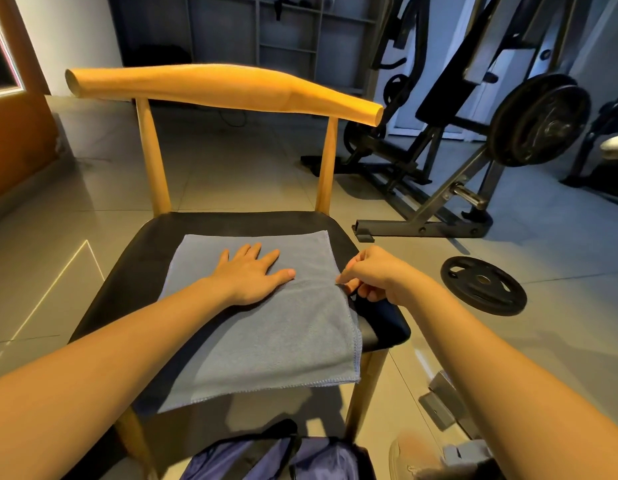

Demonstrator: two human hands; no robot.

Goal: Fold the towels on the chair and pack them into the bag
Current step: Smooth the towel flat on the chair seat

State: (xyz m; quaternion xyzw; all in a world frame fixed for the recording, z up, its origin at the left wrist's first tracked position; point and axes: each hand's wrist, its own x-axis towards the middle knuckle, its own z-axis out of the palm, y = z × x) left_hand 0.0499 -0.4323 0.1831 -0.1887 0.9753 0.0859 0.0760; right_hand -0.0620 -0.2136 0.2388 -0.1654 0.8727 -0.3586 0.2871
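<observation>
The left hand [252, 276] and right hand [374, 277] and both forearms [120, 344] are bare; one pale, blurred shoe [414, 459] shows

Loose weight plate [483, 285], gym machine [449, 88], grey shelving [287, 29]

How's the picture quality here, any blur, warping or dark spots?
Head view: wide-angle distortion stretches the forearms near the bottom edge; the grey-blue cloth towel, left hand and right hand look sharp; the pale shoe is blurred; the black weight machine sits dim.
</observation>
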